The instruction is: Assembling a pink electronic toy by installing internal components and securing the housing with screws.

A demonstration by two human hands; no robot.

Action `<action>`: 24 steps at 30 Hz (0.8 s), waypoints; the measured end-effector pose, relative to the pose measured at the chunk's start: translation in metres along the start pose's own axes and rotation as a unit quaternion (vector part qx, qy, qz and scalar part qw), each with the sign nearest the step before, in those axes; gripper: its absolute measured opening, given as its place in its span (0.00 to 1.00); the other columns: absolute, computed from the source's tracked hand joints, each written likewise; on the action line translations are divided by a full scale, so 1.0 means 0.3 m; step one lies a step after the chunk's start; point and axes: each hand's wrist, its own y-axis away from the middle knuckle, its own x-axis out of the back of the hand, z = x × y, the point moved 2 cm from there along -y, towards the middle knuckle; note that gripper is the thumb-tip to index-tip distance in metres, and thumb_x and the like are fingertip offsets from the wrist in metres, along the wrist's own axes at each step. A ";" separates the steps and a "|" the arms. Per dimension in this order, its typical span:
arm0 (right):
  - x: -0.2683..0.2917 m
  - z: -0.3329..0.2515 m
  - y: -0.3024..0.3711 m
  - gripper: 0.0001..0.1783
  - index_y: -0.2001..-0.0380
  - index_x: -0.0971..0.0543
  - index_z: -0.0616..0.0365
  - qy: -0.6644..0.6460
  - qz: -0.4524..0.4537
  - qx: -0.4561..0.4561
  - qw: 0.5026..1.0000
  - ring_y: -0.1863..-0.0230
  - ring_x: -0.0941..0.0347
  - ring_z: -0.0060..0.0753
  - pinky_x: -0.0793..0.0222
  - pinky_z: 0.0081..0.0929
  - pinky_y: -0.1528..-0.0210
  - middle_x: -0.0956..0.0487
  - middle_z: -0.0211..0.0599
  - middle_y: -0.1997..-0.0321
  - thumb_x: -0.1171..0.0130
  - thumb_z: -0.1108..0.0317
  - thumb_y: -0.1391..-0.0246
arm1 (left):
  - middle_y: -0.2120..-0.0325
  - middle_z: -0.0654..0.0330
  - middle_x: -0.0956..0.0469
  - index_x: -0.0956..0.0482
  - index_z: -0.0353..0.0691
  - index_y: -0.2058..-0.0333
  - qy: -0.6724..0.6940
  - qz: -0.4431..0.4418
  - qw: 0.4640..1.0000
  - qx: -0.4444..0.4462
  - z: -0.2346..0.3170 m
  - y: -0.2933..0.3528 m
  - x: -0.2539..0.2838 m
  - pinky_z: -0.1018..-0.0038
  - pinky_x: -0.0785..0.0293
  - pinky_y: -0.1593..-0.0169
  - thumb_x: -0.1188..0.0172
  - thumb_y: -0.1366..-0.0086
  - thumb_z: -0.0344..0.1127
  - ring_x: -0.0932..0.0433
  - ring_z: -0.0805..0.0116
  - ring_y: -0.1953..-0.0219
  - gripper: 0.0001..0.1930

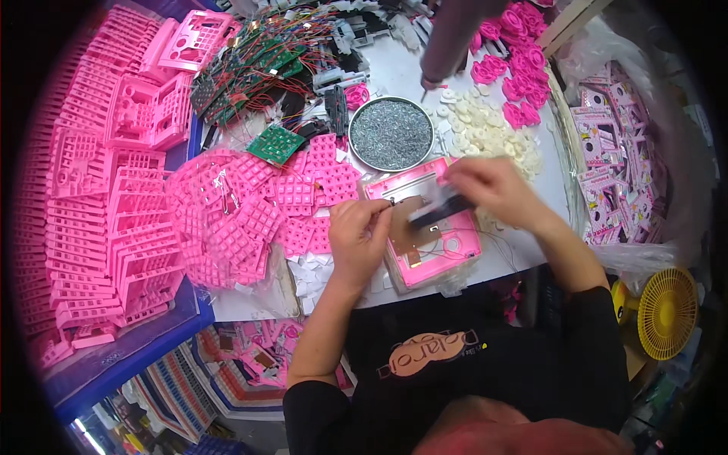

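A pink plastic casing (442, 268) lies open in front of me, with a brown circuit board (405, 236) and thin wires inside it. My left hand (359, 236) is at the casing's left side, thumb and fingers pinched together by the board's upper left corner. What they pinch is too small to make out. Over the casing's right half, my right hand (491, 191) grips a dark and grey plastic part (444, 209), which is smeared by motion. A round tub of small metal screws (392, 133) stands just beyond the casing.
A power screwdriver (449, 49) hangs above the table. Pink button sheets (250, 205), green circuit boards (276, 144) and wires are heaped left. Stacked pink casings (114, 189) fill the far left. Cream discs (497, 133) and pink rings (523, 64) lie right, near a yellow fan (667, 313).
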 end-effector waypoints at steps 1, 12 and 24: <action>-0.044 -0.013 -0.012 0.14 0.58 0.18 0.59 0.083 0.019 0.030 0.996 0.75 0.22 0.33 0.27 0.30 0.70 0.19 0.40 0.74 0.39 0.59 0.39 | 0.76 0.62 0.21 0.17 0.41 0.68 0.020 -0.004 0.999 0.024 0.004 -0.006 -0.003 0.68 0.33 0.60 0.31 0.43 0.28 0.25 0.64 0.73 0.04; -0.090 0.040 -0.037 0.32 0.50 0.24 0.58 0.148 -0.074 0.250 0.954 0.50 0.26 0.52 0.29 0.43 0.48 0.22 0.44 0.53 0.25 0.64 0.61 | 0.75 0.59 0.19 0.15 0.41 0.68 -0.033 -0.131 0.989 -0.057 0.012 -0.084 0.039 0.67 0.31 0.61 0.31 0.44 0.30 0.22 0.62 0.72 0.04; -0.107 0.009 -0.044 0.27 0.52 0.24 0.55 0.156 -0.099 0.301 0.936 0.47 0.30 0.49 0.32 0.42 0.45 0.24 0.38 0.51 0.31 0.71 0.60 | 0.71 0.58 0.18 0.17 0.40 0.60 -0.178 -0.168 0.946 -0.212 0.086 -0.074 0.037 0.64 0.30 0.60 0.35 0.41 0.30 0.21 0.59 0.70 0.10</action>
